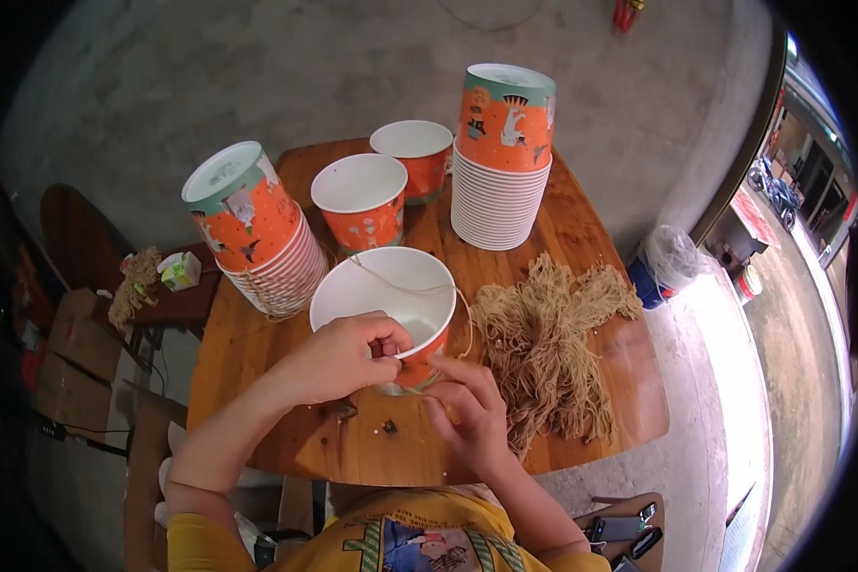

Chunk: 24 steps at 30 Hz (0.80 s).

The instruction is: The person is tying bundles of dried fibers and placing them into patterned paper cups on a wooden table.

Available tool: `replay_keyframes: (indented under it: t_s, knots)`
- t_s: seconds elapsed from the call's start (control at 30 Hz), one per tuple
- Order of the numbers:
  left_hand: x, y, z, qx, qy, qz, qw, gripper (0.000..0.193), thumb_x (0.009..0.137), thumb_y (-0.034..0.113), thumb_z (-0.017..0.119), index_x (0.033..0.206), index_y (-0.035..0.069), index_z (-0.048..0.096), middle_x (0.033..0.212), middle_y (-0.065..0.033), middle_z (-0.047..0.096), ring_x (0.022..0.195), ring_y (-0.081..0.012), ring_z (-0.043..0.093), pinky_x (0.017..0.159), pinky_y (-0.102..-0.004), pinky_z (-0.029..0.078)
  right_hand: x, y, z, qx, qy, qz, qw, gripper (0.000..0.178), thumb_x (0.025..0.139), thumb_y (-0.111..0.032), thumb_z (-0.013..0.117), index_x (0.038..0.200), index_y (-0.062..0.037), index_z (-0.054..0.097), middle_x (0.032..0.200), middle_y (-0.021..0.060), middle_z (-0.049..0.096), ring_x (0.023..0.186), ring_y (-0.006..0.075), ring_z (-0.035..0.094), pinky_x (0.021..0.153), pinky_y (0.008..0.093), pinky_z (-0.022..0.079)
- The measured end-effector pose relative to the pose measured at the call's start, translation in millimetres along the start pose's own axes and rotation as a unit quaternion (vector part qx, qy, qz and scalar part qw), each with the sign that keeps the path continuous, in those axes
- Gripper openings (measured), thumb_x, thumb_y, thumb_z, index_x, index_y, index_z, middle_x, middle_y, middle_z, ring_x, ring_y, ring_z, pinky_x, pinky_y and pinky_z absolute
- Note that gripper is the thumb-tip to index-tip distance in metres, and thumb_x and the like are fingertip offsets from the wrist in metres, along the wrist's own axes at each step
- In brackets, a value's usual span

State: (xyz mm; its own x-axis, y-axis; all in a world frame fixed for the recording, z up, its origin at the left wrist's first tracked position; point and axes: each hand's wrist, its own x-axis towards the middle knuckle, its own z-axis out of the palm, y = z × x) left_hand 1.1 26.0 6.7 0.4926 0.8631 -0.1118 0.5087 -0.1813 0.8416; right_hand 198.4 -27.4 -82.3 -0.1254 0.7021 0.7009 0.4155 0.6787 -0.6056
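Observation:
A paper bucket (pixel 381 276), white inside and orange outside, stands near the middle of the table, tilted slightly toward me. Its near rim is pinched by my left hand (pixel 348 357), thumb outside and fingers curled over the edge. Thin tan cord (pixel 400 287) loops across the opening and hangs down the right side. Against the outer wall below the rim, my right hand (pixel 469 412) has bent fingers closed around a short cord end (pixel 419 387); the fingertips partly hide it. To the right of the bucket lies a loose heap of tan cords (pixel 553 343).
Upside-down stacks of orange buckets stand at left (pixel 257 229) and back right (pixel 503 157). Two upright buckets (pixel 359 205) (pixel 412 157) sit behind. The wooden table (pixel 629 381) has a curved edge. A blue bin (pixel 663 267) stands on the floor at right, a side table (pixel 176 303) at left.

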Motion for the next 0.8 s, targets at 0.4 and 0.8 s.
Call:
replay_keyframes:
  t_s: [0.4,0.8]
  knots:
    - [-0.7,1.7,-10.1,-0.070,-0.009,-0.020,0.997,0.017,0.082,0.006,0.061,0.098,0.000,0.062,0.085,-0.0017,0.056,0.077,-0.0090,0.053,0.069,-0.0256,0.046,10.0,0.2,12.3,-0.119,-0.016,-0.118,0.986,0.019,0.073,-0.007,0.072,0.089,-0.0071,0.062,0.127,0.0061,0.060,0.110,0.0266,0.059,0.089,0.0336,0.052]
    - [-0.4,9.9,-11.1,-0.074,-0.003,-0.028,0.997,0.017,0.083,0.006,0.062,0.099,0.000,0.061,0.085,-0.0012,0.055,0.077,-0.0083,0.054,0.068,-0.0250,0.046,8.4,7.8,9.6,-0.125,-0.050,-0.088,0.987,0.025,0.072,-0.006,0.070,0.094,-0.0084,0.060,0.098,0.0065,0.062,0.083,0.0252,0.059,0.072,0.0346,0.051]
